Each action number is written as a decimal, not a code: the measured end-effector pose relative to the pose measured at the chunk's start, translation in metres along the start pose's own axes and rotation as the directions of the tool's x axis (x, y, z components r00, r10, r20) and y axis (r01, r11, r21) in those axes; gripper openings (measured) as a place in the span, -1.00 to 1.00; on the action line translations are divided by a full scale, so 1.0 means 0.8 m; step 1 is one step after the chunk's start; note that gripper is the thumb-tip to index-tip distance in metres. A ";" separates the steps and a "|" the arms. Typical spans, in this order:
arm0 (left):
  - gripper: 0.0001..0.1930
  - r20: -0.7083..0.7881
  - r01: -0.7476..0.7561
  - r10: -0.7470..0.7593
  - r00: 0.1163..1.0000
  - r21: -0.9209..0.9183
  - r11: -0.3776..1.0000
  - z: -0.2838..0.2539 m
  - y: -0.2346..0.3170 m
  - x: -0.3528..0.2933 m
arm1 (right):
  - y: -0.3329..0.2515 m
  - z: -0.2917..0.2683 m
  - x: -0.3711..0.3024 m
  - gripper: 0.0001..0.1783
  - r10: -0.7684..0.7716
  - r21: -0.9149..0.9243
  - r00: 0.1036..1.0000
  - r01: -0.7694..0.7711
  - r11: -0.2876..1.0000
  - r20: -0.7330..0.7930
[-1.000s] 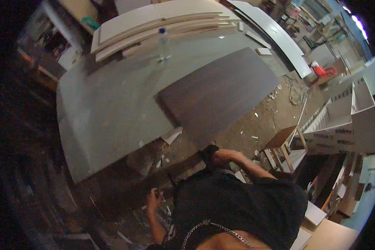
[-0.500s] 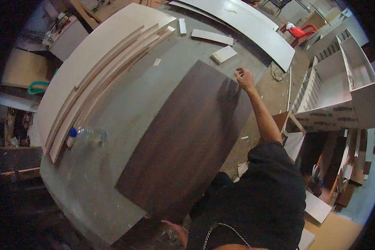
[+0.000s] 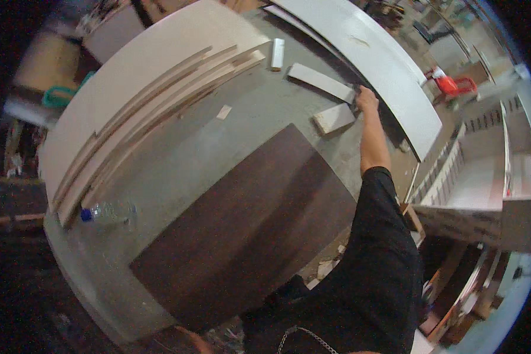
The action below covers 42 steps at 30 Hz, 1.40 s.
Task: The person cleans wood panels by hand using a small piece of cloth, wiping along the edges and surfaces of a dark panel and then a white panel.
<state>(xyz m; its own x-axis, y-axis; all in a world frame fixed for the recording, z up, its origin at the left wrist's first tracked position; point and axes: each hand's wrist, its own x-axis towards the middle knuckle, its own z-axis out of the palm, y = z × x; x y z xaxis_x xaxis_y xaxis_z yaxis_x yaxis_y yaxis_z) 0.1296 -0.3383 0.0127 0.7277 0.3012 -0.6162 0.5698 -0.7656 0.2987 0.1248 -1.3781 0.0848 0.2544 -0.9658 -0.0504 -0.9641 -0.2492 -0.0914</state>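
My right hand (image 3: 367, 99) reaches far out over the bench, fingers curled at the right end of a long pale strip (image 3: 321, 81). Whether it grips the strip or something small and dark beside it is hidden. Just below the hand lies a shorter pale block (image 3: 334, 119). A dark brown wood-grain board (image 3: 248, 230) lies flat on the grey worktop (image 3: 177, 159), nearer to me. At the bottom edge, my left hand (image 3: 193, 338) shows only in part, blurred, by the board's near corner; its fingers are not clear.
Pale panels (image 3: 159, 53) are stacked along the left side. A clear bottle with a blue cap (image 3: 109, 212) lies beside them. A large white panel (image 3: 366, 47) spans the far side, a small white block (image 3: 277, 54) before it. White cabinet carcasses (image 3: 478, 171) stand at right.
My right hand has moved forward from above the brown board's far right corner to the end of the long strip. The whole view has shifted, and my left hand sits lower at the edge.
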 end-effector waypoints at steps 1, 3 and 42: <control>-0.32 0.002 0.009 -0.009 1.000 -0.010 1.000 0.001 0.001 -0.002 | 0.012 0.003 0.010 -0.50 0.000 -0.039 0.999 0.001 0.999 0.040; -0.32 -0.037 0.036 -0.037 0.999 -0.024 0.999 -0.018 -0.015 -0.016 | -0.012 0.043 0.005 -0.54 -0.017 -0.013 1.000 0.017 1.000 -0.019; 0.02 -0.175 -0.921 0.928 0.329 0.158 0.356 -0.116 0.663 0.094 | -0.589 -0.110 -0.607 -0.62 -0.593 0.580 0.357 0.779 -0.237 -0.722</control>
<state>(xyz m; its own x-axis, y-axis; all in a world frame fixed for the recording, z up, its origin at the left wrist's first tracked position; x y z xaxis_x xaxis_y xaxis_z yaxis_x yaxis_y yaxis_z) 0.5218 -0.6693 0.1923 0.8348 -0.5121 0.2023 -0.5278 -0.6397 0.5588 0.4487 -0.7980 0.2399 0.6080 -0.2484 0.7541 0.4711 -0.6516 -0.5945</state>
